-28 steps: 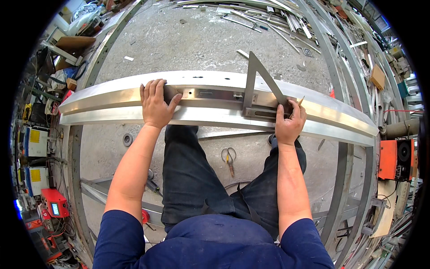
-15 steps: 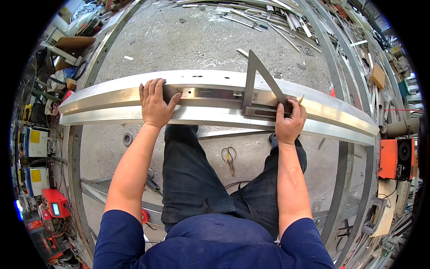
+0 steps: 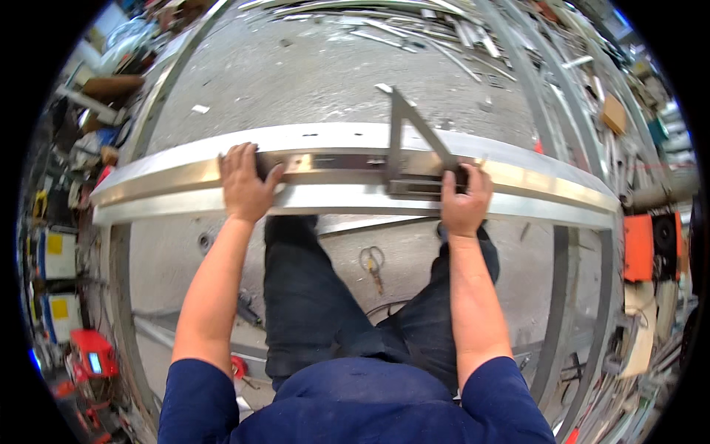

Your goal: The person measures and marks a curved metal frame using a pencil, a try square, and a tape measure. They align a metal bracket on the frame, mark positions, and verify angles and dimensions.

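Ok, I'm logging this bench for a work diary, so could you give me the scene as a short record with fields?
Left hand: rests on the metal beam, thumb spread from the fingers
Right hand: thumb and fingers at the lower right corner of the metal triangle
Triangle: against the beam, point toward the far side
Scissors: on the floor, near side of the beam
Metal strips: heaped beyond the beam
Picture: slightly blurred

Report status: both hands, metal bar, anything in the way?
Left hand on metal bar. Right hand holding metal triangle on bar. Scissors on floor, apart from hands.
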Motion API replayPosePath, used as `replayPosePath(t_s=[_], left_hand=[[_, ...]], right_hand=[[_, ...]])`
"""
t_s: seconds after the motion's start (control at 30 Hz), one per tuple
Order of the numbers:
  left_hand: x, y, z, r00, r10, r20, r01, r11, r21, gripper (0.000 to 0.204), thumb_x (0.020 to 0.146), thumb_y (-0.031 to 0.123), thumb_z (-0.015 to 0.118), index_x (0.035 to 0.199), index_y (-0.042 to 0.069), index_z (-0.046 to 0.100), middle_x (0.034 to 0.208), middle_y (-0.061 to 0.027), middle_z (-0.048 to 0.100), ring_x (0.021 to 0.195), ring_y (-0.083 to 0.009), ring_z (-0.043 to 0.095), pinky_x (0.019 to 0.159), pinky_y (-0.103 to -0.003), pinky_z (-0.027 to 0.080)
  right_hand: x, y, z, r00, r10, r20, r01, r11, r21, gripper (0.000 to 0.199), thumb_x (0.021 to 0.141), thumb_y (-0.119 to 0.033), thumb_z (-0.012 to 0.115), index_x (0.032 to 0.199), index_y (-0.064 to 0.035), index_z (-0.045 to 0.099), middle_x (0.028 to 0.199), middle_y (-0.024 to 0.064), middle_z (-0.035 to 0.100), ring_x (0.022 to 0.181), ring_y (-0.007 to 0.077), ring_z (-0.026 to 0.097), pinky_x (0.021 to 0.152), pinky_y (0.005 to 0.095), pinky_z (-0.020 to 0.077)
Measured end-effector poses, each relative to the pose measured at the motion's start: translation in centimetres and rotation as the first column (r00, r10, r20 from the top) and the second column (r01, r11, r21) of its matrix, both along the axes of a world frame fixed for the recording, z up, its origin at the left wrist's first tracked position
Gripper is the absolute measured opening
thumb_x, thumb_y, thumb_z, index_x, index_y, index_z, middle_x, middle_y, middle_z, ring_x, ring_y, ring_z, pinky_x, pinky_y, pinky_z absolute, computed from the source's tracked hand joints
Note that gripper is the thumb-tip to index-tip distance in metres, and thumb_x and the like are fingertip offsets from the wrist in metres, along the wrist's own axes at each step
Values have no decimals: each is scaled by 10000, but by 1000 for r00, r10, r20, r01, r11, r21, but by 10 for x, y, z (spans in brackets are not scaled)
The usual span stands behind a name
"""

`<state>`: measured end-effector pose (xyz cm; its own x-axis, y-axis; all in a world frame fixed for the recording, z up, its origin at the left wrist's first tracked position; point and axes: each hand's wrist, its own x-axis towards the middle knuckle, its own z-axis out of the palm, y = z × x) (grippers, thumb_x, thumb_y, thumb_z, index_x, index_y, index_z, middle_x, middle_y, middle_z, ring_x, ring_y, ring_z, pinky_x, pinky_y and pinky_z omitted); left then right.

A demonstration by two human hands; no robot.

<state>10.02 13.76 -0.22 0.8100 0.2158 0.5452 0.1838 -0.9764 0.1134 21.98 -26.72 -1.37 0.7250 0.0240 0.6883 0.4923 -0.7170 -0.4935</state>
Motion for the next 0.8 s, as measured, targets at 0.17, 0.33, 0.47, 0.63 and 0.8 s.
replayPosePath(t_s=[0.17, 0.33, 0.47, 0.63, 0.8], left_hand=[[-4, 9, -15, 1000, -10, 6, 10, 1000, 11, 696, 941, 526, 737, 1409, 34, 580, 1421, -174, 599, 1412, -377, 481, 1279, -541, 231], [0, 9, -14, 1000, -16, -14, 16, 1000, 21, 683, 979, 526, 685, 1443, 45, 550, 1455, -153, 575, 1418, -341, 485, 1292, -531, 206], [-1, 18, -18, 1000, 7, -30, -5, 999, 49, 690, 988, 543, 669, 1453, 49, 541, 1465, -153, 565, 1438, -340, 465, 1303, -534, 184], [0, 22, -22, 998, 24, -51, -21, 998, 66, 687, 999, 569, 638, 1451, 60, 541, 1477, -142, 559, 1445, -343, 457, 1308, -535, 166], [1, 20, -18, 998, 25, -50, -22, 998, 57, 683, 1008, 574, 621, 1446, 56, 544, 1474, -150, 560, 1437, -348, 465, 1304, -529, 164]], right_hand=[[5, -1, -4, 999, 9, 40, -9, 1000, -7, 269, 882, -189, 778, 1095, -58, 680, 1089, 166, 677, 1062, 388, 611, 955, 491, 489], [-3, -7, 6, 998, 25, -65, -18, 994, 108, 351, 839, -183, 782, 1149, -56, 679, 1086, 168, 621, 1081, 399, 577, 978, 486, 481], [-5, -6, 8, 1000, 5, -26, -1, 990, 138, 345, 830, -169, 786, 1135, -48, 676, 1087, 165, 622, 1085, 392, 582, 974, 481, 489], [-7, -8, 9, 1000, 11, -29, -7, 988, 155, 335, 840, -184, 782, 1129, -65, 664, 1091, 157, 625, 1103, 389, 576, 986, 479, 486], [-7, -9, 8, 998, 33, -61, -22, 984, 178, 344, 841, -188, 781, 1140, -66, 662, 1115, 154, 627, 1120, 387, 575, 989, 484, 493]])
